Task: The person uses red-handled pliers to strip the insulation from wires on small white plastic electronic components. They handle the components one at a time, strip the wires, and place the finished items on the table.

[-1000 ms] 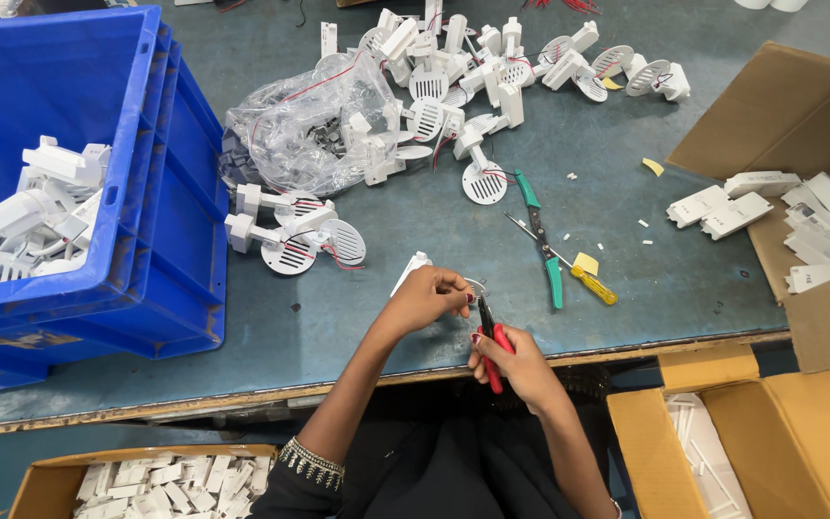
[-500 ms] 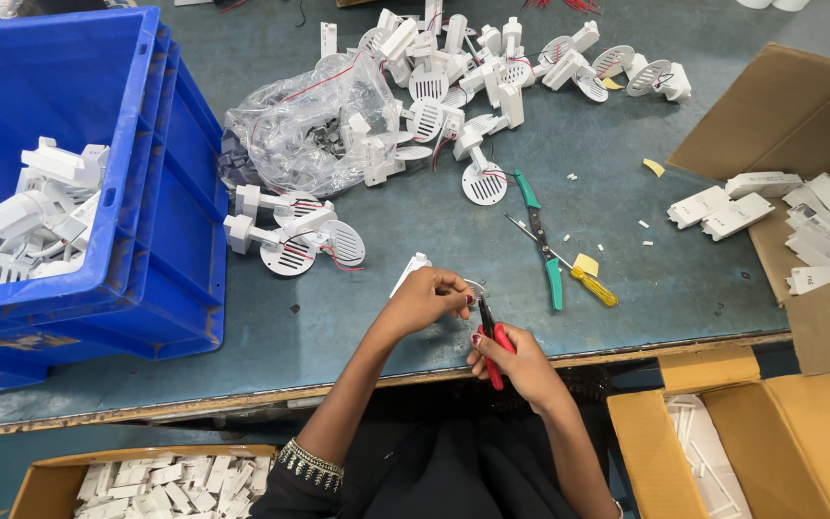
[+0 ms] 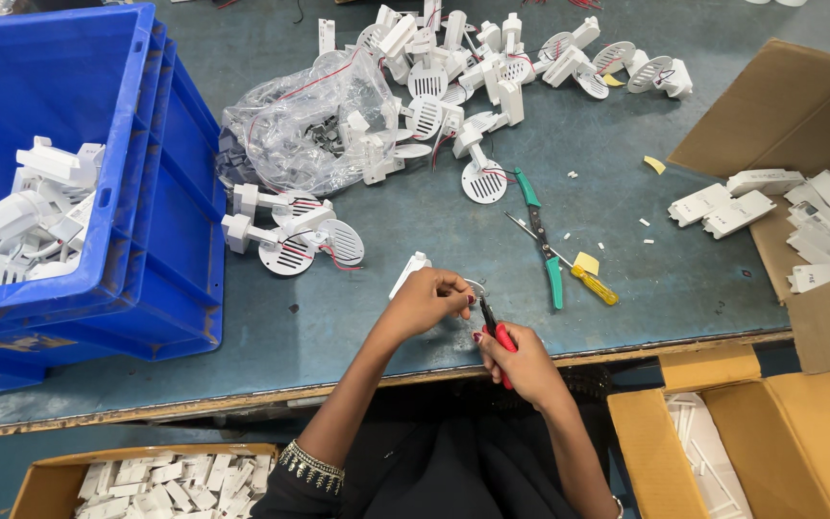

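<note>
the left hand (image 3: 425,300) pinches a small white plastic part (image 3: 409,273) at the near edge of the worktop (image 3: 357,317), its grip closed around it, with the part's round grille end mostly hidden behind the fingers. the right hand (image 3: 521,360) has its grip wrapped around red-handled cutters (image 3: 494,332), whose tip points up at the part, touching it or just beside it; which cannot be told.

judging by how things lie, the work is well short of done. a big heap of white parts with red wires (image 3: 492,67) lies at the far side, next to a clear plastic bag (image 3: 300,125), and a few more parts (image 3: 285,231) sit just left of the hands. the blue crate (image 3: 146,192) on the left holds some white pieces, and a cardboard box (image 3: 799,135) on the right holds flat white covers. green-handled pliers (image 3: 542,240) and a yellow screwdriver (image 3: 588,281) lie unused on the right of the hands.
</note>
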